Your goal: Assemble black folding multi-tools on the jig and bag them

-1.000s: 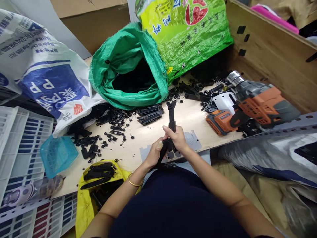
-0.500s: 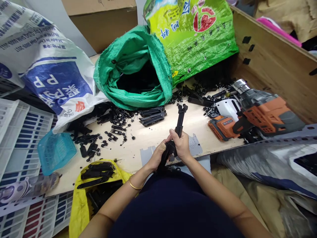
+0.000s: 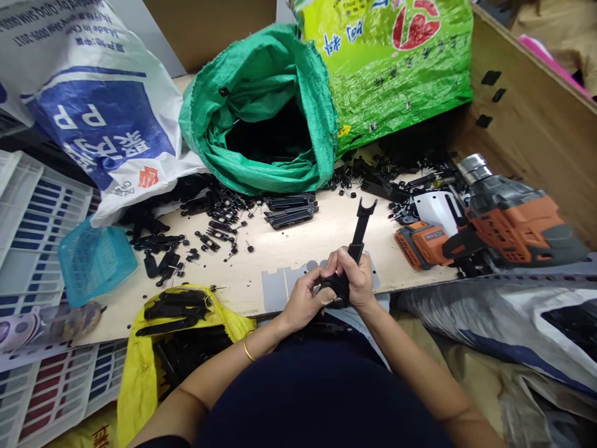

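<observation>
In front of my body, both hands are closed round a black plastic arm (image 3: 360, 231) with an open fork at its upper end. My left hand (image 3: 308, 297) grips the thick lower part, its thumb pressed on a dark rounded piece (image 3: 339, 287). My right hand (image 3: 358, 280) wraps the shaft just above, fingers curled toward the left hand. The fork points up and slightly right. My fingers cover much of the lower part. Beneath the hands lies a grey plate (image 3: 274, 289) on the wooden tabletop (image 3: 233, 267).
Small black parts with metal pins (image 3: 219, 230) are strewn left of centre. Folded black arms (image 3: 291, 214) lie before a green sack (image 3: 212, 162). An orange power drill (image 3: 513, 218) rests on the right. A yellow bag (image 3: 135, 386) and blue basket (image 3: 96, 261) are at left.
The black arm now shows its bare fork up; before, a knobbed piece was at its top. My hands have shifted right and closer together. The camera view has also moved.
</observation>
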Tool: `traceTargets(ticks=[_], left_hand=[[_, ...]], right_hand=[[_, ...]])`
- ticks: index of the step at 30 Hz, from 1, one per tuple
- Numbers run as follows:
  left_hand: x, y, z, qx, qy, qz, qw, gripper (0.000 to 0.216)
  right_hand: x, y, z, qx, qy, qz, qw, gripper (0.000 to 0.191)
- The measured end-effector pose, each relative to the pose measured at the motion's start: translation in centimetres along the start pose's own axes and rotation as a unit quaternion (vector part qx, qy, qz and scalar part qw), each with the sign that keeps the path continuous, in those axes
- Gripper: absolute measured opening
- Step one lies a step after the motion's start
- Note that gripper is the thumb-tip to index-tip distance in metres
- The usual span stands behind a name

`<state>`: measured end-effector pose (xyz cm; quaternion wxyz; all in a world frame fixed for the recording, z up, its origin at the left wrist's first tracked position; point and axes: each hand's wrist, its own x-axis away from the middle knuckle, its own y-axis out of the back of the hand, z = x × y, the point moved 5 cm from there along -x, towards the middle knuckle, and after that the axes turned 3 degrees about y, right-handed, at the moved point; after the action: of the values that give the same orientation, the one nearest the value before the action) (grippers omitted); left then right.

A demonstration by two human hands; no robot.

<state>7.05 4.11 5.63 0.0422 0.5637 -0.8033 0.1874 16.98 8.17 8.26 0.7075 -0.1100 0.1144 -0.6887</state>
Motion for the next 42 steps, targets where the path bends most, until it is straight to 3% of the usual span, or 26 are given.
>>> traceTargets(ticks=[3, 6, 8, 11, 15, 17, 21, 22, 25, 27, 32, 35, 39, 42], left_hand=[[0.1, 0.6, 0.0, -0.051, -0.005, 0.033, 0.998, 0.068], [0.7, 1.0, 0.1, -0.165, -0.012, 0.074, 0.983, 0.076], [1.2, 1.2, 0.0, -0.228, -0.020, 0.069, 0.971, 0.077], [1.5, 1.1, -0.4, -0.259, -0.012, 0.033, 0.965, 0.075], [1.2, 1.0, -1.6, -0.246, -0.023, -0.031, 0.968, 0.070], [1.0, 1.2, -2.1, -0.249, -0.024, -0.036, 0.968, 0.068], [0.9, 1.1, -1.8, -0.309, 0.011, 0.047, 0.950, 0.060], [0.8, 1.2, -1.7, -0.312, 0.009, 0.046, 0.949, 0.060], [0.6, 1.5, -2.2, -0.269, -0.028, -0.030, 0.962, 0.070], [0.6, 1.4, -2.4, -0.246, -0.040, -0.055, 0.967, 0.077], [1.3, 0.8, -2.0, -0.169, -0.010, -0.016, 0.985, 0.087], [1.5, 1.3, -1.6, -0.095, 0.002, -0.037, 0.995, 0.085], [1.2, 1.9, -1.2, 0.007, 0.014, -0.003, 1.000, 0.083], [1.3, 2.1, -1.3, 0.002, 0.024, 0.033, 0.999, 0.080]], right_hand=[[0.2, 0.5, -0.4, -0.025, 0.019, -0.015, 0.999, 0.041], [0.4, 0.2, -1.1, -0.038, -0.005, 0.063, 0.997, 0.038], [0.5, -0.3, -1.4, -0.037, -0.034, 0.105, 0.993, 0.038], [0.5, -0.8, -1.2, -0.005, -0.045, 0.045, 0.998, 0.041], [0.4, -1.6, 0.2, -0.008, 0.009, -0.077, 0.997, 0.040], [0.3, -1.5, 0.8, -0.013, 0.025, -0.091, 0.995, 0.040], [-0.1, -1.9, 0.4, 0.061, -0.058, 0.039, 0.996, 0.041], [-0.1, -1.8, 0.3, 0.070, -0.063, 0.041, 0.995, 0.041], [-0.3, -1.3, 0.6, 0.045, -0.010, -0.061, 0.997, 0.042], [-0.4, -1.4, 0.7, 0.032, 0.009, -0.096, 0.995, 0.043], [-0.7, -2.1, 0.8, 0.068, -0.030, -0.046, 0.996, 0.043], [-0.2, -2.5, 1.1, 0.095, -0.022, -0.067, 0.993, 0.041], [0.2, -3.0, 1.1, 0.083, -0.004, -0.086, 0.993, 0.045], [-0.3, -2.9, 1.0, 0.084, -0.019, -0.038, 0.996, 0.047]])
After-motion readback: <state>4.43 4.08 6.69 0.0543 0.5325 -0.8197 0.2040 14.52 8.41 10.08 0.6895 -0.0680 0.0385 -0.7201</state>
